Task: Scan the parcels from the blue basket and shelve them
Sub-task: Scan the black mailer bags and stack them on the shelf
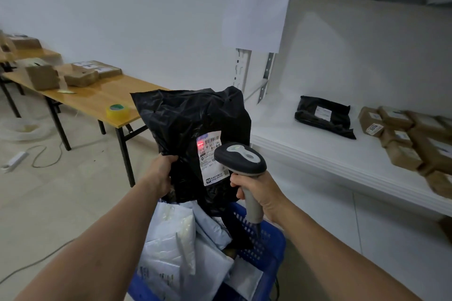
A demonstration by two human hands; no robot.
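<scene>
Black parcel [193,134] is held up above the blue basket [264,247], its left edge pinched by left hand [161,171] fingers. Scanner [241,161] handle is gripped by right hand [259,193]. Judged soft, light, slippery; best gripped at a bunched edge.

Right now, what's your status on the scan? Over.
Left grip holds the black parcel up over the blue basket. Right grip holds the scanner, red light on the label. Nothing between parcel and shelf.
</scene>
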